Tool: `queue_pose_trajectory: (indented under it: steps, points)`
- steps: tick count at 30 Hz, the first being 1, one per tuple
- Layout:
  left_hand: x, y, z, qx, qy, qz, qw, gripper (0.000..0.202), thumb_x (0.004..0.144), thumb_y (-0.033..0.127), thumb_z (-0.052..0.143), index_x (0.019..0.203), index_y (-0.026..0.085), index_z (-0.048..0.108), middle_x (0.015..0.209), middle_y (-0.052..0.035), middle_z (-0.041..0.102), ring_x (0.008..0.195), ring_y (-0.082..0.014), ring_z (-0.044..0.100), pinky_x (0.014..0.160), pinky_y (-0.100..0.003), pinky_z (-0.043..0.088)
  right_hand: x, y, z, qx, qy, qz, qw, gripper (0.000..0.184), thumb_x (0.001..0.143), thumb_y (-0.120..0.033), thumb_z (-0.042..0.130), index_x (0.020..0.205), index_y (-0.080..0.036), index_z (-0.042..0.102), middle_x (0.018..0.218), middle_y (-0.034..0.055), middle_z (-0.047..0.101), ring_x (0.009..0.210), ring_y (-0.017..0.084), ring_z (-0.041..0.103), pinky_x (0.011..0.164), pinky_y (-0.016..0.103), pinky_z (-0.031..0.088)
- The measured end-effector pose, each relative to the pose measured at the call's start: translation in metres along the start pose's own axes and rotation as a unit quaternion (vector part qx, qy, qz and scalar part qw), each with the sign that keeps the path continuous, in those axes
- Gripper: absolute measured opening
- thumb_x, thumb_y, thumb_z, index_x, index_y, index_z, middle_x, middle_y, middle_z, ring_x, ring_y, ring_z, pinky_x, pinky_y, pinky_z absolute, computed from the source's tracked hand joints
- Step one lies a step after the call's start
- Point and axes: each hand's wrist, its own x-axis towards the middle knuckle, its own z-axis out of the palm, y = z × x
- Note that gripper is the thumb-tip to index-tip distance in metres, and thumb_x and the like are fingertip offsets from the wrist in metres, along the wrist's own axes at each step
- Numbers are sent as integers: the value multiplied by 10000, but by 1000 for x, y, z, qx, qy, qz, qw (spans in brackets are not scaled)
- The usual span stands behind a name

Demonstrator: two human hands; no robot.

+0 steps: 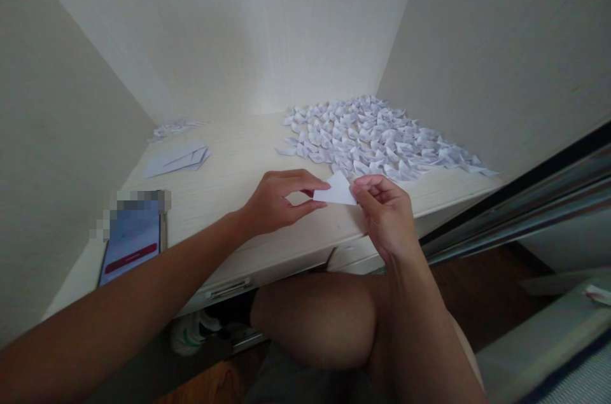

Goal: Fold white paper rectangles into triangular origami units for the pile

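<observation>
A small piece of white paper (338, 189), folded to a peaked shape, is held up between my two hands above the desk's front edge. My left hand (286, 197) pinches its left corner between thumb and fingers. At the right corner, the thumb and curled fingers of my right hand (384, 203) grip it. Just beyond the hands spread many small folded paper boats (353, 133), lying close together toward the back right.
Flat paper sheets (174, 159) lie on the white desk (238, 149) at left, with paper scraps (174, 127) behind. A lit phone (136, 232) rests at the left edge. Walls enclose three sides; a drawer handle (229, 288) juts below the front edge.
</observation>
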Motion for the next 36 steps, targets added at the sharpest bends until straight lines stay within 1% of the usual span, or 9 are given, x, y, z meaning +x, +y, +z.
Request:
queue_pose_trajectory:
  steps: [7, 11, 14, 19, 24, 27, 30, 32, 36]
  points:
    - [0, 4, 3, -1, 57, -43, 997, 152, 864, 300, 775, 978, 208, 816, 905, -75, 813, 759, -156, 756, 691, -234, 607, -6, -12, -7, -8, -72, 14, 997, 152, 828, -381, 742, 900, -254, 785, 775, 3, 721, 682, 153, 623, 667, 302, 503]
    - [2, 7, 3, -9, 75, -30, 997, 117, 870, 263, 766, 963, 218, 821, 907, -67, 817, 773, -155, 767, 690, -228, 613, -9, -18, -13, -71, -113, -36, 990, 199, 752, -278, 827, 950, -275, 809, 839, 0, 755, 757, 165, 651, 731, 323, 529]
    - [1, 7, 4, -6, 73, -27, 997, 118, 860, 266, 780, 961, 220, 820, 913, -65, 817, 782, -159, 771, 702, -235, 619, -10, -21, -12, -106, -101, -76, 986, 227, 714, -254, 867, 934, -286, 820, 844, 2, 767, 757, 171, 650, 732, 333, 541]
    - [1, 7, 6, -5, 71, -44, 996, 126, 814, 318, 831, 907, 233, 824, 900, -53, 818, 782, -170, 773, 737, -258, 633, -12, -21, -4, -109, -76, -121, 984, 54, 765, -300, 839, 814, -291, 819, 917, 29, 799, 899, 220, 716, 841, 387, 580]
    - [2, 12, 9, -36, 90, -91, 991, 81, 834, 281, 808, 902, 241, 829, 918, -48, 816, 805, -167, 766, 726, -256, 638, -14, -18, 6, -92, -41, -104, 989, 59, 796, -317, 813, 797, -262, 791, 803, 17, 771, 770, 190, 708, 761, 357, 587]
    - [2, 14, 14, -101, 107, -149, 978, 92, 830, 274, 808, 903, 223, 829, 953, -66, 804, 827, -166, 751, 695, -252, 647, -14, -13, 13, -64, -16, -79, 995, 103, 801, -331, 807, 806, -237, 766, 707, 6, 737, 660, 170, 689, 651, 319, 559]
    - [0, 15, 19, -199, 127, -205, 950, 126, 797, 279, 833, 891, 197, 820, 960, -67, 785, 835, -171, 747, 715, -286, 675, -14, -10, 20, -43, 8, -67, 997, 126, 785, -318, 820, 809, -222, 742, 678, -1, 724, 626, 162, 690, 589, 288, 522]
    - [0, 16, 20, -243, 134, -247, 928, 160, 774, 279, 850, 888, 175, 806, 917, -59, 778, 809, -175, 754, 735, -315, 688, -14, -8, 22, -37, 17, -63, 997, 147, 775, -316, 828, 813, -219, 726, 688, -2, 727, 629, 163, 699, 578, 281, 513]
    - [2, 16, 20, -263, 146, -315, 900, 283, 723, 275, 884, 938, 145, 755, 821, -41, 770, 736, -180, 765, 710, -310, 684, -14, -6, 26, -29, 31, -64, 997, 204, 757, -335, 837, 837, -222, 687, 701, -8, 722, 656, 171, 722, 603, 286, 530]
